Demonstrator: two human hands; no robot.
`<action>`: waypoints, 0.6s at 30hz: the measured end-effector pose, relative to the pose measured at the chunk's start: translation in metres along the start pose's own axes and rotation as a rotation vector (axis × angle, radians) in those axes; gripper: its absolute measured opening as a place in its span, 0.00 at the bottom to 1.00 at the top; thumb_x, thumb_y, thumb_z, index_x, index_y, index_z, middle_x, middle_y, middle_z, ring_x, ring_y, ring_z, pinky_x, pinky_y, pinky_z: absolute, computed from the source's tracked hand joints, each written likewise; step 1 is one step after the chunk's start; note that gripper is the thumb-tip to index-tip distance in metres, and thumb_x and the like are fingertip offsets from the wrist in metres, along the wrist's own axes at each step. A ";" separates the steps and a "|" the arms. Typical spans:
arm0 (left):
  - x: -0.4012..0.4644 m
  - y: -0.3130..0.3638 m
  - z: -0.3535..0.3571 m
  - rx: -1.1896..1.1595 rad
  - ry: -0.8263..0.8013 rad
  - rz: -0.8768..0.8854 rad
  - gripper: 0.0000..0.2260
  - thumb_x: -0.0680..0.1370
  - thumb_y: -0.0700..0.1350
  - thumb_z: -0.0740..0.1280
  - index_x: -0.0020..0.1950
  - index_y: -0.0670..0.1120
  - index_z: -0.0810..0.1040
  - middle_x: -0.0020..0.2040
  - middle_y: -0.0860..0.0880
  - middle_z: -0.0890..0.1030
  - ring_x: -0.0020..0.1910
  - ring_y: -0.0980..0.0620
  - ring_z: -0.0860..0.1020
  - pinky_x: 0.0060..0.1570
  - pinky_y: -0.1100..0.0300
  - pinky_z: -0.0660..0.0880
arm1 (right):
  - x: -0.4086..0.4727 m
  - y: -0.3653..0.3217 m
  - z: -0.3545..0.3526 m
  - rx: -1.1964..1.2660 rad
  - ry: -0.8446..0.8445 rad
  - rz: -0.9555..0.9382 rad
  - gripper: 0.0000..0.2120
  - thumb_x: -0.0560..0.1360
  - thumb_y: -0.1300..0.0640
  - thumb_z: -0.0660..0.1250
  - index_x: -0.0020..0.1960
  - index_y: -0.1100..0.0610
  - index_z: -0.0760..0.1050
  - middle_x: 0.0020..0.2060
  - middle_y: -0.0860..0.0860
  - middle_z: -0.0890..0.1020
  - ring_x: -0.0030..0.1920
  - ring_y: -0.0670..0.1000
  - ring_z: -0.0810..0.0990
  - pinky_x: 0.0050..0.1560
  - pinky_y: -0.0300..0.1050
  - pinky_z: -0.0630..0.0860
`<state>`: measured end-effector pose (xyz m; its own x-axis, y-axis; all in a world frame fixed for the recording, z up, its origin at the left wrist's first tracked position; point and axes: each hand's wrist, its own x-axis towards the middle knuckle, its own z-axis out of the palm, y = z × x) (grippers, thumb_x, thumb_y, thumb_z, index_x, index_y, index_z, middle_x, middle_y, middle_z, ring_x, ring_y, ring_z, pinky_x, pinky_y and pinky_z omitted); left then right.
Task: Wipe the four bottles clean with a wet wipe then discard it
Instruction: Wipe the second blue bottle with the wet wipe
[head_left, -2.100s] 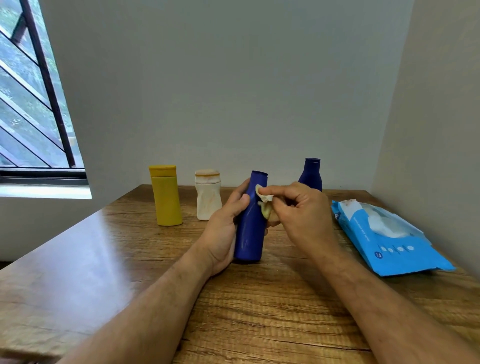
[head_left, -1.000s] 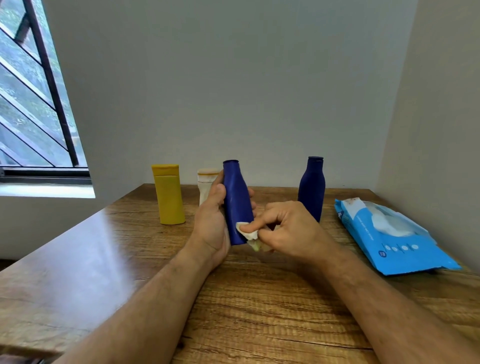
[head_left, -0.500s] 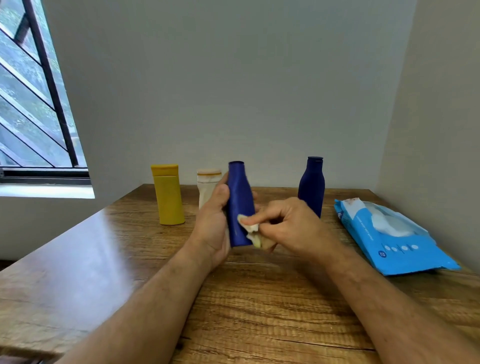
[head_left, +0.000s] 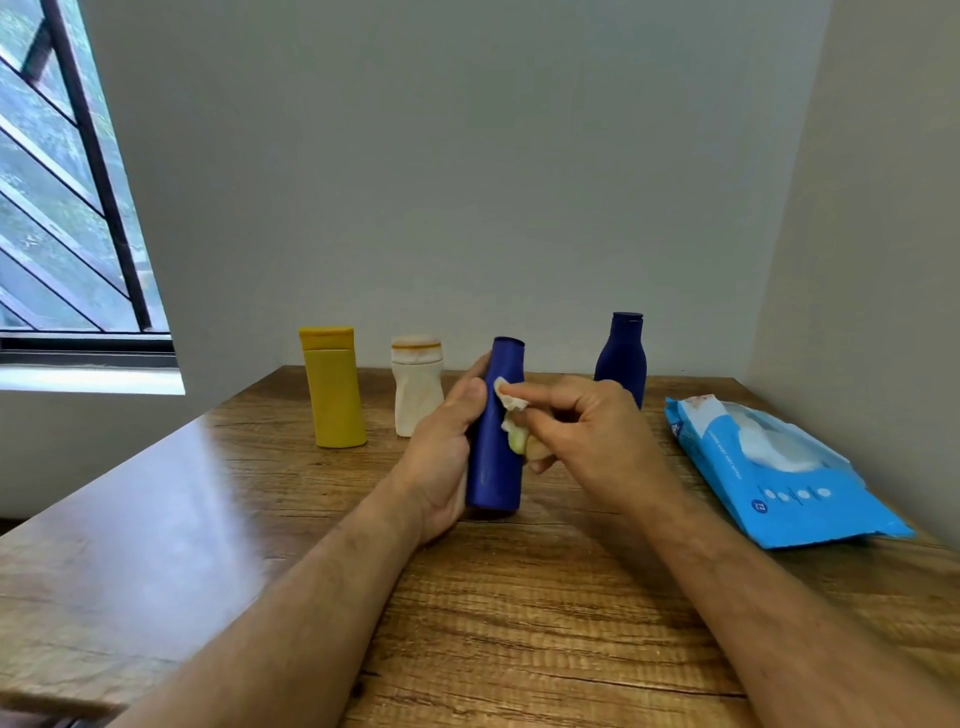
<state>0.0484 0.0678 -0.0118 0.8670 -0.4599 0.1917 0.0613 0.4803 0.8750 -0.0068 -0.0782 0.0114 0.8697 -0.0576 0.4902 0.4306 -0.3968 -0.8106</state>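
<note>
Your left hand is wrapped around the tall blue bottle, thumb on the side facing you and fingers behind it, and the bottle stands near the middle of the wooden table, leaning a little to the right at its top. Your right hand pinches the wet wipe between forefinger and thumb and presses it on the bottle's upper part, just below the neck.

The bottle looks like smooth, stiff plastic — probably light, and where it is damp it may turn slippery in the palm. Hold it low on the body, as you do now, so the upper half is free for the wipe. The wipe is soft and bunched (it looks already a bit yellowish), so it will fold under the fingers; press with the fingertip, not only drag.

From the bottle in your hand, the second blue bottle stands at about 1 o'clock, the white bottle at about 11 o'clock and the yellow bottle further out toward 10 o'clock. The blue wipes packet lies at 3 o'clock — well apart from your hands.
</note>
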 end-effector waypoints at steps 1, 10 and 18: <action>0.001 0.001 -0.001 -0.022 0.016 0.013 0.17 0.85 0.49 0.56 0.73 0.54 0.73 0.60 0.42 0.83 0.56 0.44 0.82 0.59 0.45 0.78 | 0.000 -0.001 0.001 -0.001 -0.066 0.020 0.11 0.76 0.60 0.70 0.56 0.49 0.84 0.43 0.49 0.84 0.37 0.51 0.84 0.37 0.44 0.83; 0.005 0.003 -0.005 -0.099 0.151 0.071 0.16 0.85 0.51 0.57 0.72 0.52 0.73 0.60 0.36 0.81 0.54 0.41 0.80 0.60 0.41 0.77 | -0.006 -0.003 0.004 -0.104 -0.323 0.168 0.11 0.76 0.63 0.68 0.49 0.48 0.86 0.50 0.48 0.83 0.40 0.54 0.85 0.40 0.46 0.84; 0.000 -0.002 0.003 0.027 -0.047 -0.012 0.17 0.85 0.49 0.56 0.73 0.54 0.72 0.60 0.44 0.84 0.53 0.48 0.84 0.50 0.52 0.81 | 0.000 -0.003 0.000 -0.010 0.034 0.008 0.10 0.77 0.60 0.69 0.54 0.50 0.84 0.44 0.48 0.84 0.37 0.45 0.84 0.34 0.37 0.80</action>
<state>0.0466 0.0647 -0.0122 0.8421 -0.5002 0.2016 0.0570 0.4544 0.8890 -0.0079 -0.0777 0.0136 0.8642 -0.0919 0.4946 0.4212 -0.4053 -0.8113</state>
